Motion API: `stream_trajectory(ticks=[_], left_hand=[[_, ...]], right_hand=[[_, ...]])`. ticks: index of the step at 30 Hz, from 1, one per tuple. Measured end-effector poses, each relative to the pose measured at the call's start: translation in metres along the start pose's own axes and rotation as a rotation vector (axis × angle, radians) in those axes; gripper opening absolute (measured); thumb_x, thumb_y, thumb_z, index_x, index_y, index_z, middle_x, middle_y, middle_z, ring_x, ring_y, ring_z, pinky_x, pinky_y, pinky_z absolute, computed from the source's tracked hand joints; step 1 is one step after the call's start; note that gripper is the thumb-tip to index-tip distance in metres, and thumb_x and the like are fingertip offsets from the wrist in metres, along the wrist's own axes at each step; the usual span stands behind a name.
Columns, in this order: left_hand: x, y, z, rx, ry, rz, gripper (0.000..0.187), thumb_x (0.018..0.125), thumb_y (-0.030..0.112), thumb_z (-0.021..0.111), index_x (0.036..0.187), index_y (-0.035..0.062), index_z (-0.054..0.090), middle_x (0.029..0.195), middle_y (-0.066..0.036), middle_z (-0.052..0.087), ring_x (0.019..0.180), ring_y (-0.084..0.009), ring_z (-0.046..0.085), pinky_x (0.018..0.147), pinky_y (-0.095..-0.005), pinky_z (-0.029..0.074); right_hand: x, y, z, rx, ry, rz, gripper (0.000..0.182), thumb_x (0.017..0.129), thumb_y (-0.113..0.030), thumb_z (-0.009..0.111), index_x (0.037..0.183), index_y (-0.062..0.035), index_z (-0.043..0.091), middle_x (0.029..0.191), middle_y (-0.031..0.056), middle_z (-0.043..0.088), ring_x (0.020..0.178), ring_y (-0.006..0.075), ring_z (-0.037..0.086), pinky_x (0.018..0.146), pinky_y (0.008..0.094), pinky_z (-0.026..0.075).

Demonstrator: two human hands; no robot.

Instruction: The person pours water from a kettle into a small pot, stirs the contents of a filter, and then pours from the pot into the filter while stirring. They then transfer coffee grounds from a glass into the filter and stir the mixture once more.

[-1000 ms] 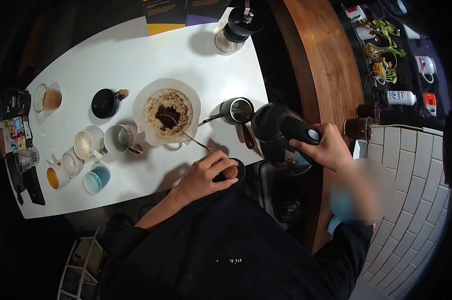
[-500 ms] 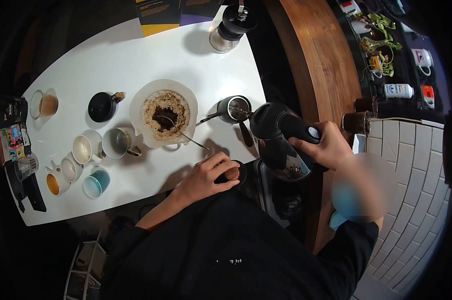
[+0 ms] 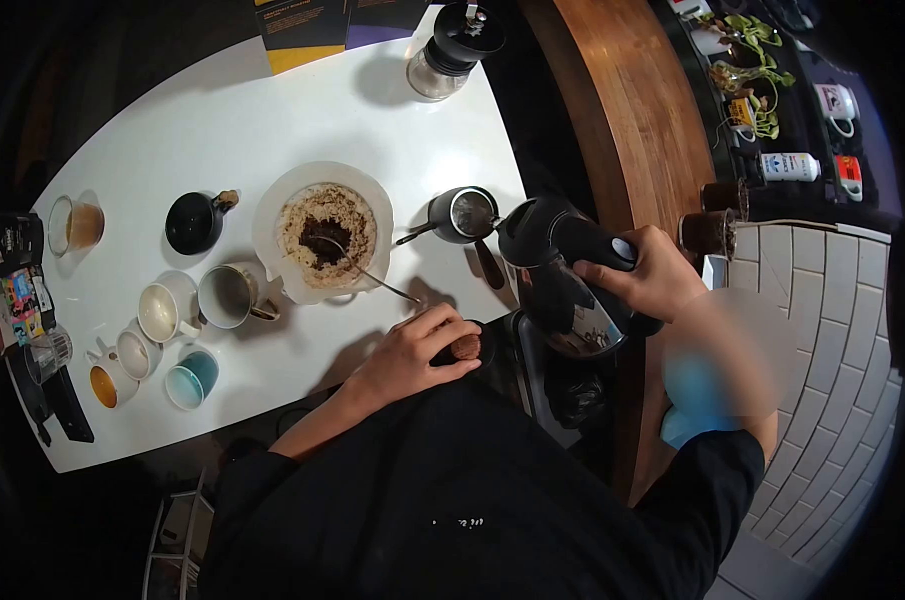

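Note:
My right hand grips the handle of a black electric kettle. The kettle's spout meets the rim of a small open pour-over pot, which has a dark thin spout and a brown handle. Liquid glints at that spout and inside the pot. Close to my body, my left hand is closed around a round black lid with a brown knob; its fingers partly cover it. Just beyond it, a thin metal spoon leans in a paper filter holding dark wet coffee grounds.
Several cups, including a teal cup and a cream mug, stand on the white table. A black pot is near them. A coffee grinder stands at the far edge. Right of the table runs a wooden counter.
The view has turned slightly, so the table's things sit a little differently in it. Both hands keep their holds, and the electric kettle stays at the small pot's rim.

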State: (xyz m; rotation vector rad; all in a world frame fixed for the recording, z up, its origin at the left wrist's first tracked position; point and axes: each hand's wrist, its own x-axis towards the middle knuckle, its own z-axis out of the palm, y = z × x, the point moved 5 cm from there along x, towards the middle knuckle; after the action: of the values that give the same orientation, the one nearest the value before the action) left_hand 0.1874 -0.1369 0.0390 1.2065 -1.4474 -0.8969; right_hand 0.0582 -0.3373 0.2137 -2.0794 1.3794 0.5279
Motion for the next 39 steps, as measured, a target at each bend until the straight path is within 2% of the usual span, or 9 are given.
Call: stream_trajectory(ticks=[12,16,18,20,23,32,33,35,39], left_hand=[[-0.001,-0.003,-0.004,-0.034,-0.002,-0.015,0.034,0.083,0.019,0.084,0.111,0.0067,0.069,0.099,-0.006,0.06,0.089,-0.0245,0.067,0.078,-0.0388,0.058],[-0.002,-0.004,-0.007,-0.033,-0.002,-0.02,0.034,0.083,0.019,0.084,0.111,0.0064,0.069,0.099,-0.006,0.06,0.089,-0.0245,0.067,0.078,-0.039,0.057],[-0.003,-0.005,-0.007,-0.013,-0.02,-0.029,0.038,0.081,0.016,0.086,0.113,0.0045,0.071,0.102,-0.006,0.062,0.091,-0.0222,0.069,0.08,-0.0354,0.058],[-0.004,-0.006,-0.006,-0.022,-0.019,-0.029,0.038,0.081,0.016,0.086,0.113,0.0046,0.071,0.102,-0.006,0.062,0.091,-0.0223,0.069,0.08,-0.0354,0.057],[-0.005,-0.008,-0.007,-0.033,-0.015,-0.028,0.037,0.081,0.016,0.086,0.114,0.0048,0.071,0.102,-0.006,0.062,0.09,-0.0223,0.069,0.08,-0.0355,0.057],[-0.008,-0.011,-0.011,-0.036,0.003,-0.035,0.037,0.082,0.017,0.086,0.114,0.0046,0.07,0.102,-0.006,0.062,0.091,-0.0219,0.069,0.081,-0.0352,0.057],[-0.008,-0.011,-0.012,-0.039,0.002,-0.037,0.037,0.082,0.017,0.086,0.114,0.0047,0.071,0.102,-0.006,0.062,0.091,-0.0219,0.069,0.081,-0.0351,0.057],[-0.009,-0.012,-0.013,-0.037,0.001,-0.041,0.037,0.082,0.017,0.086,0.114,0.0048,0.071,0.102,-0.006,0.062,0.091,-0.0219,0.068,0.081,-0.0351,0.057],[-0.01,-0.014,-0.014,-0.042,-0.007,-0.056,0.038,0.082,0.017,0.086,0.114,0.0049,0.071,0.102,-0.006,0.062,0.092,-0.0222,0.068,0.082,-0.0352,0.057]], right_hand=[[0.0,-0.007,-0.002,-0.024,-0.035,0.066,0.051,0.084,-0.04,0.083,0.092,0.0097,0.076,0.069,0.015,0.072,0.06,0.02,0.072,0.059,0.0326,0.056],[0.0,-0.012,-0.003,-0.019,-0.035,0.059,0.048,0.085,-0.037,0.082,0.091,0.0102,0.076,0.067,0.0141,0.071,0.058,0.0187,0.07,0.056,0.0329,0.054],[0.001,-0.013,-0.003,-0.011,-0.038,0.059,0.044,0.087,-0.033,0.081,0.091,0.0105,0.076,0.065,0.0134,0.07,0.058,0.0175,0.069,0.055,0.0331,0.052],[0.003,-0.014,-0.004,-0.016,-0.04,0.043,0.043,0.087,-0.033,0.081,0.091,0.0102,0.076,0.065,0.0137,0.07,0.058,0.0182,0.069,0.055,0.033,0.052],[0.007,-0.011,-0.004,-0.025,-0.04,0.037,0.05,0.084,-0.038,0.083,0.091,0.0104,0.075,0.067,0.0136,0.071,0.058,0.0185,0.07,0.055,0.0309,0.053],[0.015,-0.014,-0.004,-0.055,-0.075,0.022,0.047,0.085,-0.036,0.083,0.09,0.0102,0.075,0.064,0.0098,0.068,0.055,0.0158,0.066,0.052,0.0309,0.05],[0.015,-0.017,-0.005,-0.055,-0.075,0.02,0.047,0.085,-0.036,0.083,0.09,0.0102,0.075,0.064,0.0098,0.068,0.055,0.0158,0.066,0.052,0.0309,0.05],[0.015,-0.021,-0.006,-0.097,-0.084,0.064,0.045,0.085,-0.034,0.082,0.09,0.0102,0.076,0.063,0.0151,0.068,0.056,0.0203,0.068,0.054,0.0343,0.051],[0.017,-0.02,-0.005,-0.087,-0.081,0.037,0.046,0.086,-0.035,0.082,0.088,0.0098,0.076,0.061,0.0141,0.067,0.055,0.0195,0.067,0.053,0.0341,0.05]])
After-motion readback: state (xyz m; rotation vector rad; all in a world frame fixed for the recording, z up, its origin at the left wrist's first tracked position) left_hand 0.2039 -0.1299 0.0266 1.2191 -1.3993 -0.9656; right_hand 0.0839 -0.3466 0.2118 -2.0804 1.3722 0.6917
